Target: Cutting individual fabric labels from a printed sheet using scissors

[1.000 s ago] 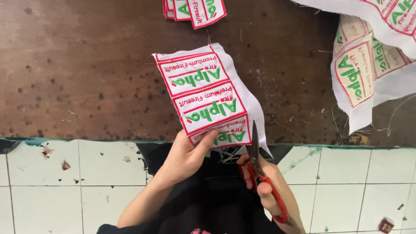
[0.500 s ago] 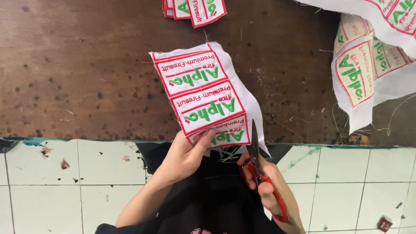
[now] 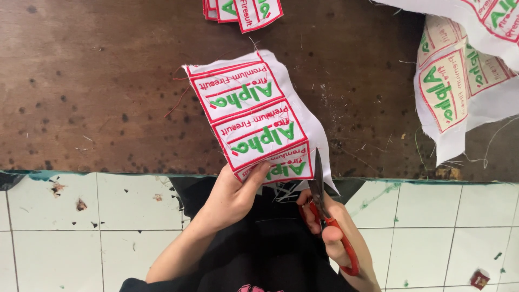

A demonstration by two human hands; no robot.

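Item one: white woven fabric strip with three red-bordered embroidered rectangular patches [image 3: 257, 121], green and red stitching, frayed loose threads at the edges. I see it held above the near edge of the table, tilted, its lowest patch pinched in the left hand [image 3: 232, 197]: thumb on the patch face, the other fingers hidden beneath the cloth, clamped on it.

Item two: scissors with red handles and dark steel blades [image 3: 324, 216], gripped by the right hand [image 3: 338, 238], fingers closed through and around the handles. The blades point up along the strip's right margin, touching the white border just beside the lowest patch; I cannot tell how far the blades gape.

Item three: dark brown worn wooden table [image 3: 97, 92], pitted and speckled.

Item four: further white patch fabric [image 3: 459, 86] at far right; cut patches [image 3: 243, 11] at the top edge.
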